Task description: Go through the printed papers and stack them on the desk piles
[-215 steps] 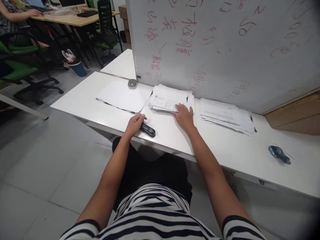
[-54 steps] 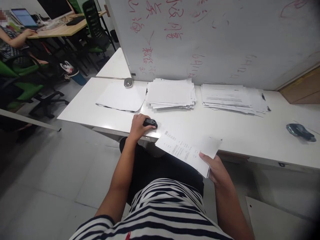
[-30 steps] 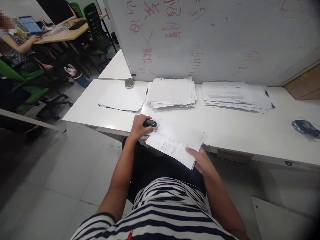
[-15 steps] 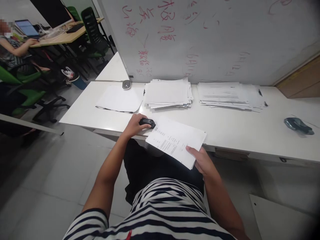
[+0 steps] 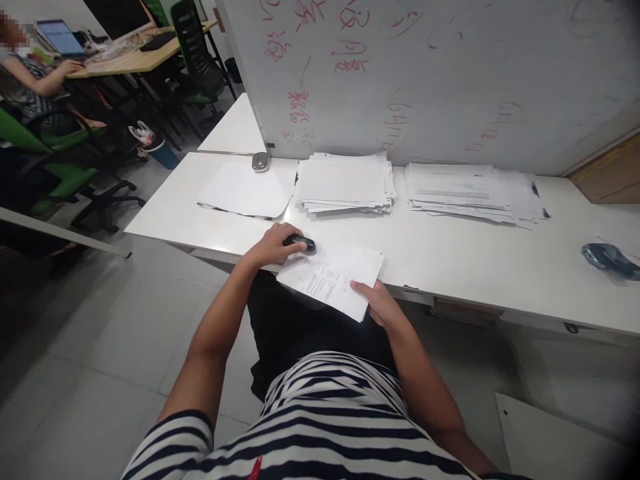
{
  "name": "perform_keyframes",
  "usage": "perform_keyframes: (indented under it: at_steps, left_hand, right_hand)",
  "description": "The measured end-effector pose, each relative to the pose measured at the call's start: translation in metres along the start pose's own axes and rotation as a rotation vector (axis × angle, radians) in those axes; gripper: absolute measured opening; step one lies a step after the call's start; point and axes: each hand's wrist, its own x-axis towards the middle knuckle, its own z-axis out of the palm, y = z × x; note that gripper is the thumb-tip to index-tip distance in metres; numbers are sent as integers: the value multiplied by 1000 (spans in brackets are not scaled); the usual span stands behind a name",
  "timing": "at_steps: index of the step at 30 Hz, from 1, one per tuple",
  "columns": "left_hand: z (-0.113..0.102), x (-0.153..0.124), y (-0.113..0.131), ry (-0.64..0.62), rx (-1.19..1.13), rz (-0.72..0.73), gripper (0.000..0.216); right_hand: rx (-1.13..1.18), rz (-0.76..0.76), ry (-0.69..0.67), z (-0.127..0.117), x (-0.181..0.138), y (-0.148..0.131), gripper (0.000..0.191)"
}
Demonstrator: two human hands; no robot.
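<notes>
My left hand [image 5: 270, 245] rests on the white table's [image 5: 450, 260] front edge, closed around a small black stapler [image 5: 301, 243]. My right hand [image 5: 376, 302] grips the near corner of a printed sheet of paper [image 5: 330, 276], which lies partly on the table and overhangs its edge, with one corner close to the stapler. Behind it lies a stack of white papers [image 5: 344, 183], face down.
A second paper stack [image 5: 470, 193] lies to the right, loose white sheets [image 5: 247, 190] to the left, a grey round object [image 5: 260, 161] by the whiteboard [image 5: 425, 73]. A dark blue object [image 5: 607, 257] sits far right. Another person works at a far desk [image 5: 120, 60] among green chairs.
My right hand has drawn the printed sheet leftward and lower, so its corner now lies next to the stapler. My left hand has stayed on the stapler.
</notes>
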Motion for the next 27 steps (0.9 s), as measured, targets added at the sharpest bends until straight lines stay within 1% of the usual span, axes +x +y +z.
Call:
perform_keyframes:
  at_steps: [1,2,4,6,7,9,11,13,15,17,19,20,21,22,24,25,26,27]
  left_hand:
    - [-6,2,5,6,-3,11,30]
    - [-11,4,10,42,-6,18,30]
    - [-19,14,22,177,3,24,32]
    - [-18,28,32,308,37,32,33]
    - [-14,36,36,328,51,43,33]
    - [2,51,40,324,58,37,35]
    - [23,62,41,289,69,-44,42]
    - [44,69,40,269,96,-118,43]
    - [56,72,38,255,122,-152,43]
    - [58,73,37,238,135,-149,44]
    - [51,72,36,239,111,-119,46]
    - [46,70,36,264,71,-93,47]
    - [41,67,36,315,11,-63,48]
    - [36,62,35,393,-61,-36,48]
    - [27,50,30,589,-192,-11,47]
    - [24,44,26,676,-215,-21,47]
    - [23,37,21,732,-195,-35,47]
    - [23,31,16,741,-135,-35,46]
  right_hand:
    - [-12,-1,9,-1,1,1,47]
    - [-28,-8,24,-3,1,1,46]
    - [-78,-57,76,-7,1,3,48]
    - [-134,-162,152,-9,-1,5,50]
    - [-157,-217,187,-10,-3,6,51]
    - [-192,-287,248,-9,-6,9,49]
    - [-226,-303,302,-6,-8,11,45]
    - [-252,-315,342,-4,-9,13,43]
    - [-258,-329,347,-2,-8,14,42]
    - [-263,-319,321,-1,-7,14,44]
    - [-290,-292,287,0,-7,13,46]
    - [-309,-285,276,0,-8,13,47]
    - [-326,-286,271,-1,-9,13,47]
    - [-340,-291,268,-1,-10,13,46]
    - [-343,-306,266,-3,-12,13,44]
    - [-339,-306,269,-4,-13,13,44]
    - [-336,-300,274,-5,-14,13,44]
    - [-332,-288,280,-7,-14,13,45]
